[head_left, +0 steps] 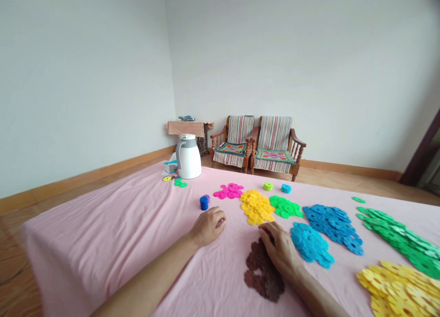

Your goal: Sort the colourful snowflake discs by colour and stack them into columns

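Flower-shaped plastic interlocking discs lie sorted by colour in piles on a pink cloth (pixel 103 234). My right hand (pixel 279 250) rests at the top of a dark brown pile (pixel 264 273), its fingertips among the discs and close to a yellow pile (pixel 256 207). Whether those fingers grip a disc is hidden. My left hand (pixel 208 226) lies on the cloth with its fingers curled, holding nothing visible. Just beyond it stands a short dark blue stack of discs (pixel 204 202). Cyan (pixel 310 244), blue (pixel 333 229), green (pixel 285 207) and pink (pixel 228 191) piles spread nearby.
A white vacuum jug (pixel 189 157) stands at the cloth's far edge beside small scattered discs (pixel 179 183). Two short stacks (pixel 277 187) sit beyond the piles. Larger green (pixel 400 239) and yellow (pixel 398 289) piles fill the right side. Two wooden armchairs (pixel 257 145) stand against the far wall.
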A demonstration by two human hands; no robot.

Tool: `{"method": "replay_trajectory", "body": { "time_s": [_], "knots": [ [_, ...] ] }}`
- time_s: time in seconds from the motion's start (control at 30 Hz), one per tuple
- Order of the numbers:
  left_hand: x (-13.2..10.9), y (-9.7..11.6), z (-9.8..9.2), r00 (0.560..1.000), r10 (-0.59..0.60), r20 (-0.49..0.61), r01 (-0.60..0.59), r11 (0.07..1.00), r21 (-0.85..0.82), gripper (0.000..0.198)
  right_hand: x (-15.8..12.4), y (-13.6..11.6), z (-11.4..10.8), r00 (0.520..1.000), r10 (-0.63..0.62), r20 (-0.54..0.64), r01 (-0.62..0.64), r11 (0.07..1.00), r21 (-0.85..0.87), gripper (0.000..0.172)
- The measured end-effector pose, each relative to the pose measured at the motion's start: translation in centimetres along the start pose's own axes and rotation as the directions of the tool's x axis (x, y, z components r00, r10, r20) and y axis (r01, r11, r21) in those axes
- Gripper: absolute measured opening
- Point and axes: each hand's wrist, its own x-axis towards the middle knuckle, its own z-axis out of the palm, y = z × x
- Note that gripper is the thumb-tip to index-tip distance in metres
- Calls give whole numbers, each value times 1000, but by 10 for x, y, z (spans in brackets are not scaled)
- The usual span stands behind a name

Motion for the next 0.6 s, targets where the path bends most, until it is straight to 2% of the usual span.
{"method": "replay_trajectory", "body": {
  "time_s": [0.1, 0.2, 0.23, 0.27, 0.4, 0.6],
  "knots": [
    [2, -7, -3, 986, -85, -145, 85, 996, -3, 13, 0, 1, 1, 1000, 7, -3, -8, 1000, -19, 26],
    [14, -22, -19, 940, -250, -231, 266, 963, 37, 22, 0, 2, 2, 1000, 12, -3, -13, 1000, -27, 24],
    [20, -29, -26, 918, -338, -209, 363, 927, 93, 24, -1, 2, 3, 1000, 14, 0, -14, 1000, -27, 24],
    [28, -37, -33, 905, -379, -191, 405, 906, 121, 23, -1, 1, 3, 1000, 16, 3, -16, 1000, -27, 24],
    [63, -65, -53, 872, -487, -46, 484, 846, 223, 14, -1, -1, 2, 1000, 21, 10, -21, 999, -33, 23],
    [97, -74, -46, 770, -619, 154, 529, 754, 389, 25, -1, -4, 1, 1000, 8, 3, -8, 999, -53, 20]
  ]
}}
